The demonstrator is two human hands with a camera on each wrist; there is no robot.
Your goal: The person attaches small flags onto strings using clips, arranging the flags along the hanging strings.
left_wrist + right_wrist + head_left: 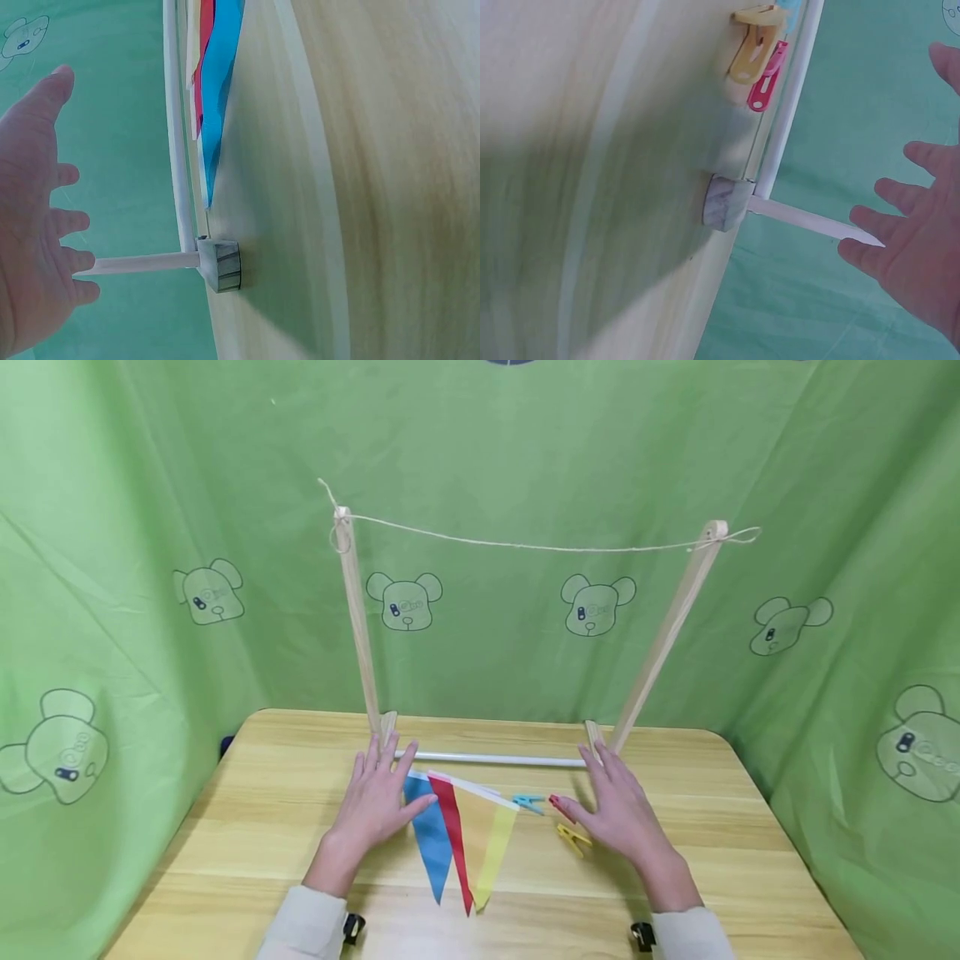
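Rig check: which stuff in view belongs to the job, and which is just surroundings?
Likely the job:
- triangular flags
- blue clip
- red clip
- yellow clip
- string
- wooden posts
- white rod

Likely surroundings:
- green curtain
- table
- black wrist gear

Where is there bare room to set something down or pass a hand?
The table is bare outward of the left hand and the right hand, toward its side edges. A hand could likely pass between the string and white rod. It is crowded between the hands, with pennants and clothespins.
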